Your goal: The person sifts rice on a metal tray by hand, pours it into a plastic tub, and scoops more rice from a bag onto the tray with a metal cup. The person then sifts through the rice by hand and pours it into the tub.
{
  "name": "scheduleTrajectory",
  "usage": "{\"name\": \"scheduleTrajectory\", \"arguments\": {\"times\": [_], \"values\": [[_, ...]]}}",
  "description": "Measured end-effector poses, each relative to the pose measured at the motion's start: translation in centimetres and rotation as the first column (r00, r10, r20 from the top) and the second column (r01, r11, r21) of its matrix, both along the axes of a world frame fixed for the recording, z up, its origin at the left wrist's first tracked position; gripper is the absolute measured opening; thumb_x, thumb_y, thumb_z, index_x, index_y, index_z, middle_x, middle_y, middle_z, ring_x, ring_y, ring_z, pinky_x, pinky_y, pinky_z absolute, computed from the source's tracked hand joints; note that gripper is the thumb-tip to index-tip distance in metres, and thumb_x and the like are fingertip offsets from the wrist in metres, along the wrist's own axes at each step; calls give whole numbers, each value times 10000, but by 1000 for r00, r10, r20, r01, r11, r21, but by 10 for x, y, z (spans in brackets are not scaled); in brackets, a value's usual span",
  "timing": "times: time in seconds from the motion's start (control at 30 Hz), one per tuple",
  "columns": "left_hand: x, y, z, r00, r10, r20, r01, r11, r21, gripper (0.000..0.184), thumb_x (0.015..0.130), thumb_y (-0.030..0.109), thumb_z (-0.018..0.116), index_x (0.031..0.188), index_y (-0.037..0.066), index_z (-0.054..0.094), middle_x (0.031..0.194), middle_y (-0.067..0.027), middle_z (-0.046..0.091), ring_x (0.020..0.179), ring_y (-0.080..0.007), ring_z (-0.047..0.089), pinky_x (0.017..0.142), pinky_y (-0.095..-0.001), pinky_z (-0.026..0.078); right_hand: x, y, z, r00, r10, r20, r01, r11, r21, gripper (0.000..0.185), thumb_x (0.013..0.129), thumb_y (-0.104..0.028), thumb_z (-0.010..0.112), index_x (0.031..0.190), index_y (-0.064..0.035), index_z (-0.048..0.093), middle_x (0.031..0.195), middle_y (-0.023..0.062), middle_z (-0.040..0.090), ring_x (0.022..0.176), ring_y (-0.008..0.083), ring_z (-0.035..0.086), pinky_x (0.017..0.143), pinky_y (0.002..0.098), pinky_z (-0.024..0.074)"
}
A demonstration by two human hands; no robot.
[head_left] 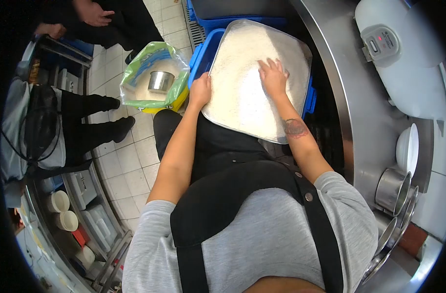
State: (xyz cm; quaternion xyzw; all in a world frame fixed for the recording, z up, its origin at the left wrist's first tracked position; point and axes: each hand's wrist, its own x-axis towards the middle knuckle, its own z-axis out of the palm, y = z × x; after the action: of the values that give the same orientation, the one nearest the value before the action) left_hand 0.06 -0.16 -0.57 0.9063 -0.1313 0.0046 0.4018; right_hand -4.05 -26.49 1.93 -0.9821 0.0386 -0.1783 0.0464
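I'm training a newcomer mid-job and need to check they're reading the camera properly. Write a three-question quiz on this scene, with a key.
1. True or false: the left hand grips the edge of the metal tray.
2. Multiple choice: where is the metal cup?
a) in the metal tray
b) in the green-edged plastic bag
c) on the steel counter
3. Short answer: what is the right hand spread over?

Key: 1. True. 2. b. 3. The flour-like powder in the metal tray.
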Motion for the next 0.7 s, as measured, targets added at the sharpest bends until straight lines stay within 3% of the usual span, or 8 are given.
{"name": "scheduleTrajectory", "arguments": {"times": [0.1,0.13,0.23,0.33,0.43,0.53,0.63,0.7], "values": [[0,0,1,1000,0,-4,0,1000,-30,257,955,183,439,1070,20,603,871,-276,634,829,-462,602,759,-536,452,-17,17,-1,990,-139,-7,139,989,49,316,887,-252,571,1194,-212,635,1243,109,576,1100,310,526,891,547,403],[0,-1,0,1000,-1,4,1,999,-44,256,955,182,439,1066,19,602,870,-276,634,828,-462,602,756,-536,452,-30,24,-1,996,-63,63,60,997,48,320,855,-198,616,1173,-169,635,1224,122,576,1027,311,542,876,494,424],[0,-1,-1,1000,-7,16,8,998,-67,252,955,180,439,1058,18,602,871,-277,633,827,-462,601,750,-535,453,-73,39,1,962,243,-125,-201,940,275,364,795,-84,668,1154,-144,648,1196,141,590,1063,318,553,904,414,456],[-1,1,1,1000,-16,7,17,998,-55,250,955,180,440,1055,16,601,873,-279,632,830,-462,601,751,-535,453,-83,28,15,911,287,-297,-110,862,495,376,744,17,668,1102,-98,664,1137,170,620,976,276,616,868,342,484],[1,0,0,1000,-14,14,15,999,-51,252,955,180,441,1055,13,601,872,-279,632,835,-461,602,756,-535,456,-66,9,62,903,122,-412,246,639,729,341,761,38,612,1087,-50,665,1115,178,643,986,251,645,889,325,489],[0,0,-2,1000,-10,16,10,999,-32,254,954,182,444,1054,10,603,869,-279,633,838,-459,604,761,-536,457,-68,-1,105,958,281,-49,-110,523,845,409,776,20,587,1179,-39,620,1232,186,595,1144,252,585,969,329,451],[1,-2,-1,1000,-4,8,5,999,-34,259,954,186,449,1060,9,605,871,-281,633,840,-459,605,762,-538,458,-89,-11,99,957,288,-12,-182,636,750,468,796,-33,607,1262,-35,563,1302,179,547,1239,282,512,1046,362,392],[1,0,-4,1000,-9,14,9,999,-51,263,954,189,451,1066,11,608,872,-283,633,842,-458,606,762,-539,458,-114,-12,83,979,140,-149,-31,822,568,730,757,-240,733,1374,-10,417,1417,249,386,1316,381,391,1088,436,331]]}}
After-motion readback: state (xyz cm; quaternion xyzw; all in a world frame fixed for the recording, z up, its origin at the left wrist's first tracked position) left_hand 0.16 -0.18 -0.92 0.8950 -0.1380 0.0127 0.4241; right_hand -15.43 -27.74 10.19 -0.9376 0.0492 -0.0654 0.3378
